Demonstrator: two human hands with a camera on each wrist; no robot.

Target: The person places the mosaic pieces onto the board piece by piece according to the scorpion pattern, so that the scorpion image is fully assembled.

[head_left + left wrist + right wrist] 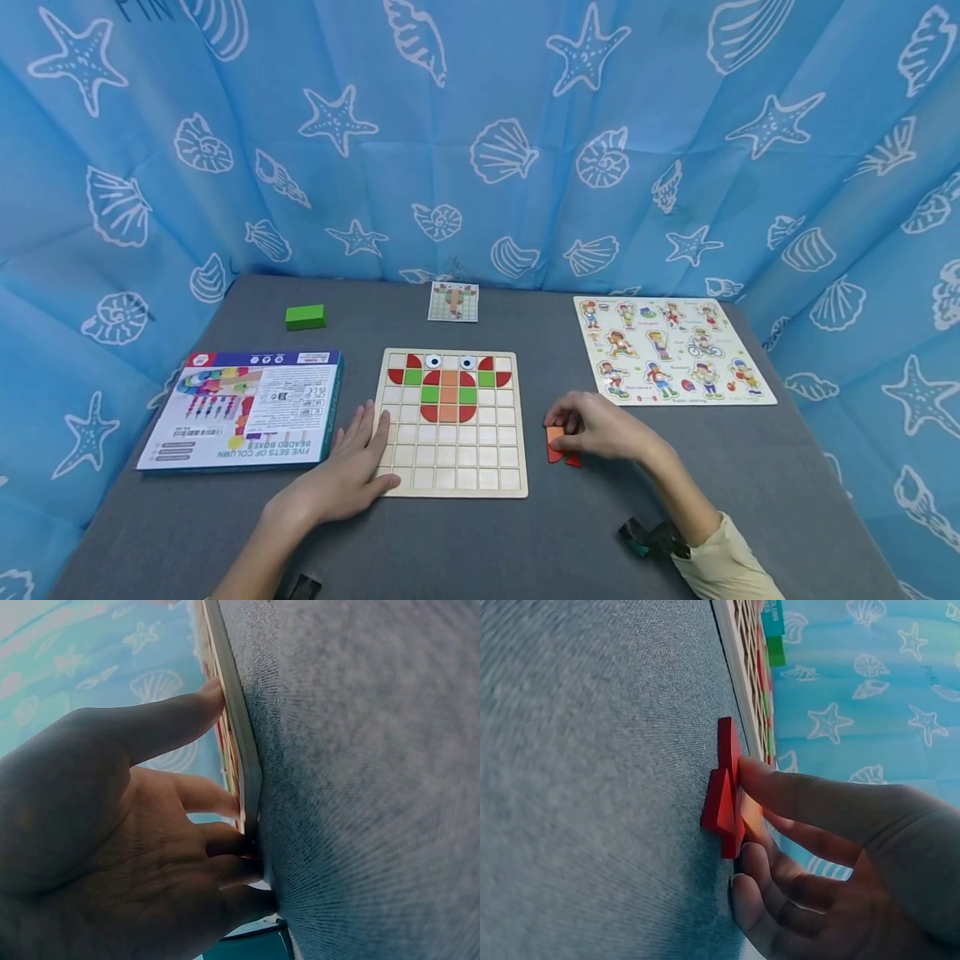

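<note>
My left hand (348, 467) has its fingers spread along the left edge of the wooden grid board (446, 479), thumb at its lower corner. Red, green and orange tiles and two eye tiles form a pattern in the board's upper rows; the lower rows hold bare cells. Right of the board, my right hand (596, 427) pinches at an orange tile (554, 434) between thumb and forefinger. Red tiles (718, 801) lie on the cloth right at the thumb tip, partly overlapping in the right wrist view. The other right fingers curl close to the table.
A small pattern card (453, 302) lies behind the board. To the left are a beaded-boxes carton (247, 408), near the left fingers, and a green block (306, 317). A sports-figure puzzle board (671, 354) lies back right. A blue shell-print curtain (480, 208) surrounds the table.
</note>
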